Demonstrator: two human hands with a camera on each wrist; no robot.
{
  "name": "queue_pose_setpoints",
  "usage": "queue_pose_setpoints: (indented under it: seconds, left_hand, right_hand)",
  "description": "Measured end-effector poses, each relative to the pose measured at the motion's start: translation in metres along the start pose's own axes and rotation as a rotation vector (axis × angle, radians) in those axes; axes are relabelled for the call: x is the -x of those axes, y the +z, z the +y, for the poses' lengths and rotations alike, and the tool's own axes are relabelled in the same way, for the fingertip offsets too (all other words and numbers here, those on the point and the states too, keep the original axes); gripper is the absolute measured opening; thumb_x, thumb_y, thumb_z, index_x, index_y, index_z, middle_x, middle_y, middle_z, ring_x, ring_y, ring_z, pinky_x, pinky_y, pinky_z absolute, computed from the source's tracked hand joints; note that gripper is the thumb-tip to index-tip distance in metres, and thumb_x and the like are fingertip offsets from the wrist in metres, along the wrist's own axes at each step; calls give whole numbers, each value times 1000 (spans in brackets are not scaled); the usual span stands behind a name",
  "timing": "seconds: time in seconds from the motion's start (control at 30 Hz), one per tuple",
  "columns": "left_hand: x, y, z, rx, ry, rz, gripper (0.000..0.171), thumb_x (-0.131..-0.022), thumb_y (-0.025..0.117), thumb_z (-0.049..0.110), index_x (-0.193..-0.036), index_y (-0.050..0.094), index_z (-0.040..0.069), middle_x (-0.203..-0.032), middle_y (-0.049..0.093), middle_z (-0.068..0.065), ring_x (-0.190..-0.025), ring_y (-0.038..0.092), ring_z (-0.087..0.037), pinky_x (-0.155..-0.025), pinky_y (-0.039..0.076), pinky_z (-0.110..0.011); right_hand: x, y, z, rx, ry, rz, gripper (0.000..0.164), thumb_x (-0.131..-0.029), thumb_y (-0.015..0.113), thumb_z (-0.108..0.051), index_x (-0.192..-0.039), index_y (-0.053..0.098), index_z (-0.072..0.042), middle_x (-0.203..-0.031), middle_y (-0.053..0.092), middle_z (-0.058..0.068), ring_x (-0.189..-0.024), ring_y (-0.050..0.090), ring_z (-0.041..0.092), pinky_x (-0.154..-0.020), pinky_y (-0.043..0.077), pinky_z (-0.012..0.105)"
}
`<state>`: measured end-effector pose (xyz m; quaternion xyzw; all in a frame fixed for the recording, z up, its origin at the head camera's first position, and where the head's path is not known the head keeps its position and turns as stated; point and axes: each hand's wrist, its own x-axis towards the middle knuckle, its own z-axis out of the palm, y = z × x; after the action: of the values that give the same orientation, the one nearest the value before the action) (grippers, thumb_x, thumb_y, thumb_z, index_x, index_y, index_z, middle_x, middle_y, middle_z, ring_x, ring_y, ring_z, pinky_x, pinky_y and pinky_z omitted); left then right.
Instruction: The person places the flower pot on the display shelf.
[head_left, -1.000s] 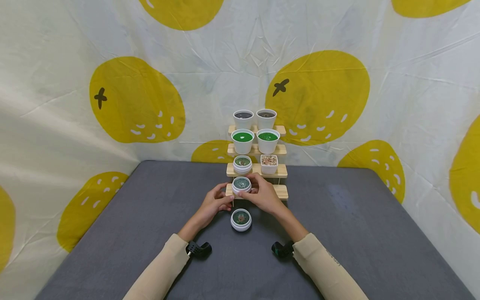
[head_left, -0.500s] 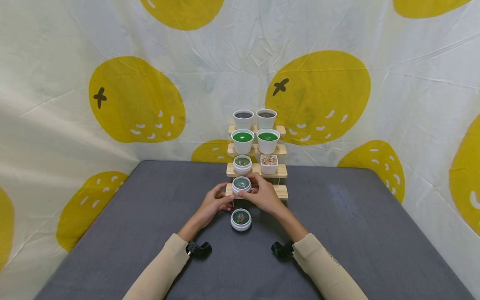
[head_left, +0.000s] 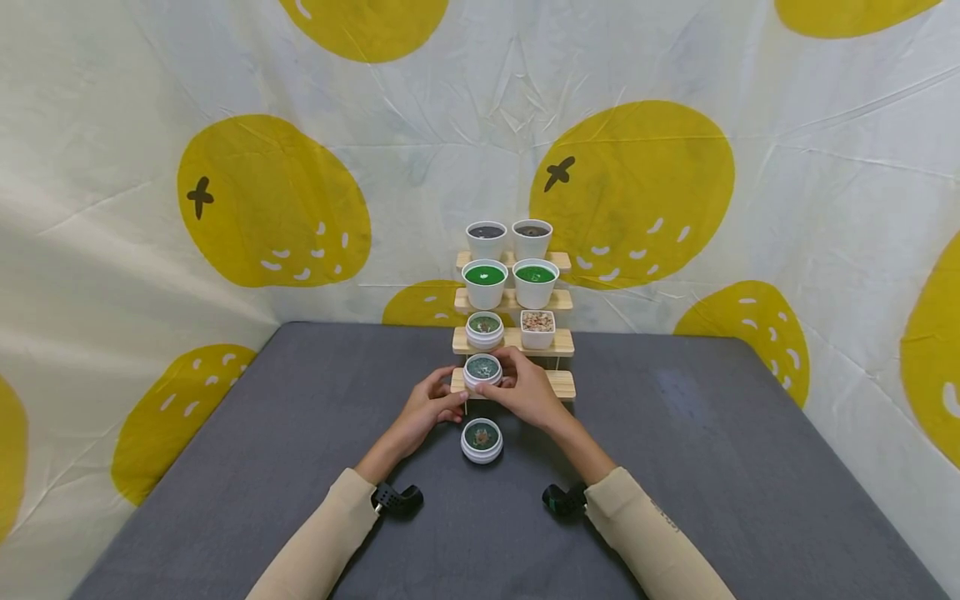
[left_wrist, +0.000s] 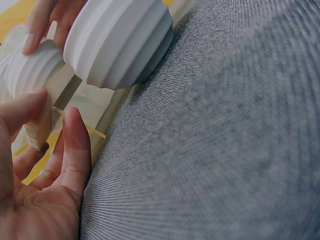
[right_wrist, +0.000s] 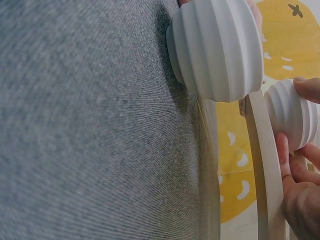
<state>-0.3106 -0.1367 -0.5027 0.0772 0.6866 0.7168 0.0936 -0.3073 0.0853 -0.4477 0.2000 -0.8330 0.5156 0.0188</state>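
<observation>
A small white ribbed pot (head_left: 482, 367) with a dark green surface inside its rim stands at the left of the lowest wooden step. From its right side my right hand (head_left: 534, 395) holds it between thumb and fingers; the right wrist view shows the digits around this ribbed pot (right_wrist: 290, 112). My left hand (head_left: 417, 418) grips the left end of the wooden step (left_wrist: 39, 125), thumb above and fingers below. A similar white pot (head_left: 482, 441) sits on the grey cloth in front of the stand, between my wrists and touched by neither hand.
Higher steps of the stand bear another ribbed pot (head_left: 484, 330), a square cup with speckled bits (head_left: 537, 330), two green-filled cups (head_left: 536, 284) and two dark-filled cups (head_left: 487, 241). Behind hangs a white curtain (head_left: 442, 158) with yellow fruit prints. A grey cloth (head_left: 300, 400) covers the table.
</observation>
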Motion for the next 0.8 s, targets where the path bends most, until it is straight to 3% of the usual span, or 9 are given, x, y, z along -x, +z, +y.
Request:
queue_pose_setpoints:
  seconds: [0.57,0.8]
  left_hand:
    - [3,-1,-1,-15,12,-22,69,-99,70,17,-157,35,6,-95,62,-3,-77,66,-12,-69,59,-24]
    - [1,-1,-1,-8,19,-25,69,-98,71,16,-157,36,6,-95,62,-4,-77,66,-13,-69,60,-25]
  right_hand:
    - [1,2,1,-5,8,10,57,-88,84,-23,-135,56,-8,-129,67,14,-107,67,21,-87,59,28]
    - [4,-2,0,-28,-5,0,62,-87,85,-18,-137,52,-7,-133,65,17,-118,66,27,-96,60,39]
